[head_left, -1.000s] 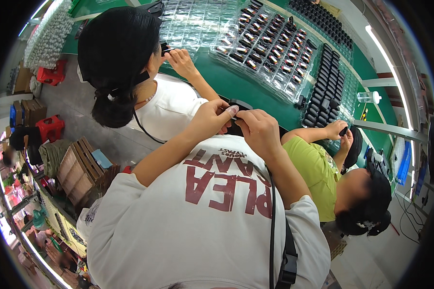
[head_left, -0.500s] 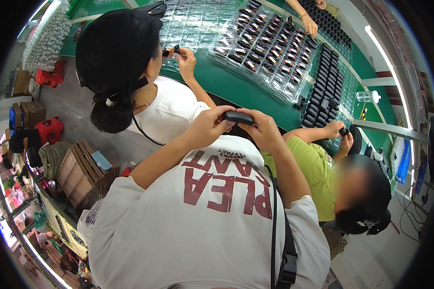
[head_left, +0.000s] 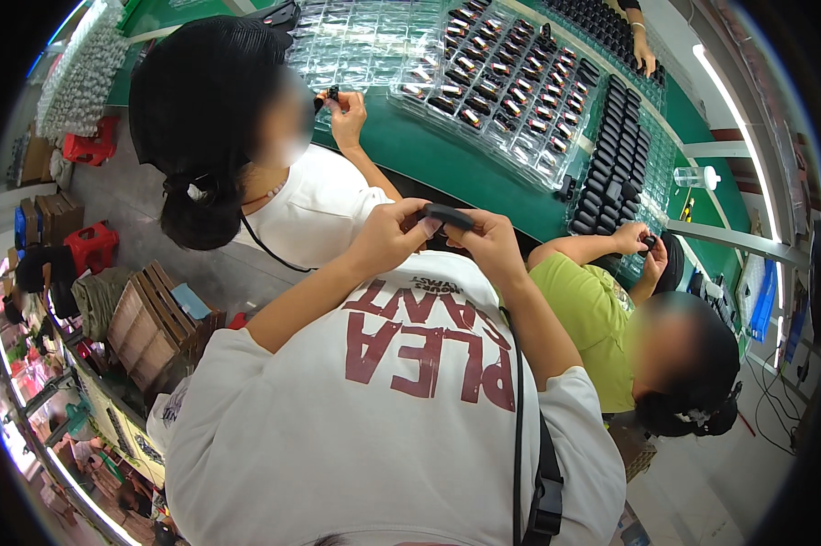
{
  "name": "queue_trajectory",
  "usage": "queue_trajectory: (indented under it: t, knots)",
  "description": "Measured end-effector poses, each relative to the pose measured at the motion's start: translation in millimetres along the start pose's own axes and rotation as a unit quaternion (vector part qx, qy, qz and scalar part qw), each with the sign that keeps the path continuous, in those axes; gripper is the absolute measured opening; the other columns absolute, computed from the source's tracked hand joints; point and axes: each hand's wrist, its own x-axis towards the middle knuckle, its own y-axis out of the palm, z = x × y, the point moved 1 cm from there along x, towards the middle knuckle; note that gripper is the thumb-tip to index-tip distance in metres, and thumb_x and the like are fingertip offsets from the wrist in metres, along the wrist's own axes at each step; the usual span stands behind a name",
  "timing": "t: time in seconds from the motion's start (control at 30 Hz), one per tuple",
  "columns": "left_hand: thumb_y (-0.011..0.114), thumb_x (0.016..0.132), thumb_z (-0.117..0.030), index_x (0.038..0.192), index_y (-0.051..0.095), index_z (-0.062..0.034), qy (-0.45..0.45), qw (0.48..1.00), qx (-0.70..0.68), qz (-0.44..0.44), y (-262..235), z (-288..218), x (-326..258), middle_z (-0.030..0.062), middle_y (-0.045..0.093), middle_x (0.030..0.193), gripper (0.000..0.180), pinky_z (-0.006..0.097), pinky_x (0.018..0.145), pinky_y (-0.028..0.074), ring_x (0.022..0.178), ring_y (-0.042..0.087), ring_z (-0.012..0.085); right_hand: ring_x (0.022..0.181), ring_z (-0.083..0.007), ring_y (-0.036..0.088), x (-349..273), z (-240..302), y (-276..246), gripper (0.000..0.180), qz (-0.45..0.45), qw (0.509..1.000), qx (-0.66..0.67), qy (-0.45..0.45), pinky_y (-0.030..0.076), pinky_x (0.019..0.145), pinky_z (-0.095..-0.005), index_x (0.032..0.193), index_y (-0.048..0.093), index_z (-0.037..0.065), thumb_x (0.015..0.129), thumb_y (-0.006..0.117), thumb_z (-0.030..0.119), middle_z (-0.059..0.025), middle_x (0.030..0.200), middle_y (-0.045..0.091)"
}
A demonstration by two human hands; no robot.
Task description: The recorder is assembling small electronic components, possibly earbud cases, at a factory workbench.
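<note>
Holding a rounded black casing (head_left: 449,216) between your two hands just above your chest, you seem to be in a step of handling this one piece up close, and the next move, as far as one can judge, calls for steady fingertips and an even pinch at both ends. Your left hand (head_left: 394,238) grasps the casing's left end, with the thumb beneath it and the fingers curled in; your right hand (head_left: 485,238) grasps the other end, its fingers bent close around the edge. Neither is spread wide, and how firmly each presses, you cannot tell from this view. The casing is tilted slightly, its right end lower, and hangs clear of the green bench (head_left: 401,146) beyond. On that bench, a clear plastic blister tray (head_left: 531,169) carries rows of small dark parts, and black oval casings (head_left: 615,150) stand to its right. Beside you, a co-worker's hand (head_left: 347,120) on the left raises a small black part (head_left: 332,94).
</note>
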Motion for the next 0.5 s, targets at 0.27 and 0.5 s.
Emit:
queue_trajectory:
  t: [0.27,0.5]
  knots:
    - [0.064,0.087,-0.021,0.104,0.057,0.005,-0.045,0.997,-0.045,0.038,-5,-13,12,0.0035,0.062,0.076,0.032,0.02,0.054,0.046,0.065,0.057,0.0064,0.091,-0.015,0.062,10,13,-21,0.049,0.059,0.971,0.215,0.09,0.05,0.079,-0.0268,0.113,0.058,-0.002,0.093,0.05,0.042,-0.0109,0.105,0.064]
    - [0.064,0.087,-0.025,0.118,0.048,0.0089,-0.072,0.997,-0.025,-0.014,2,-9,23,0.0097,0.063,0.088,0.049,0.02,0.053,0.046,0.07,0.059,0.0091,0.089,-0.0128,0.06,45,18,-44,0.043,0.167,0.983,-0.065,0.05,0.048,0.08,-0.0264,0.12,0.056,-0.001,0.081,0.07,0.008,-0.0074,0.102,0.064]
